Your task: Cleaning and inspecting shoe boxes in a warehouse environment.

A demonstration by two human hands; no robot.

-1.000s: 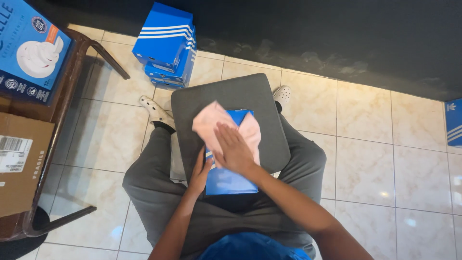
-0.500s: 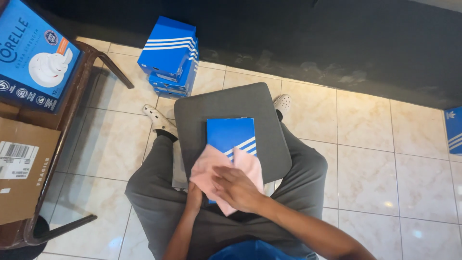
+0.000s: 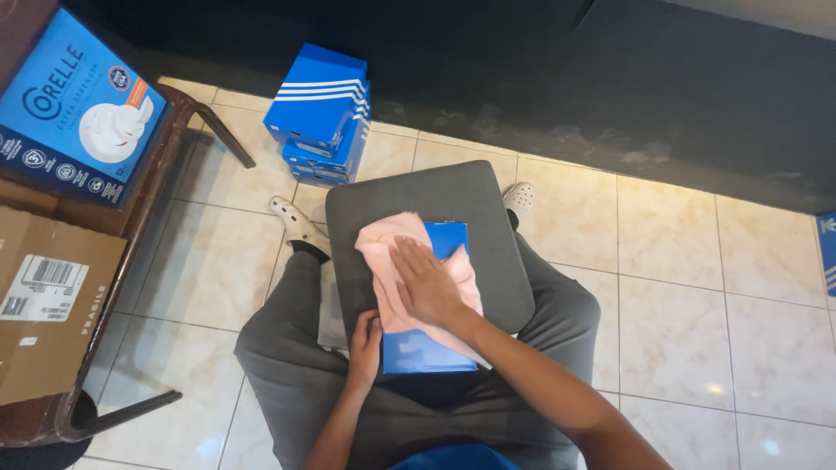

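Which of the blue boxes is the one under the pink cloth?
The blue box on the grey cushion in the person's lap, under the pink cloth; the other blue boxes sit stacked on the floor.

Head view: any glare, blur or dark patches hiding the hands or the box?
Head view: sharp on right hand, pink cloth and blue box; left hand is clear too; glossy floor tiles show small glare spots; dark wall is underlit; straight lines bow at the edges.

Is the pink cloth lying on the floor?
No, the pink cloth lies on the blue box on the person's lap, under the right hand.
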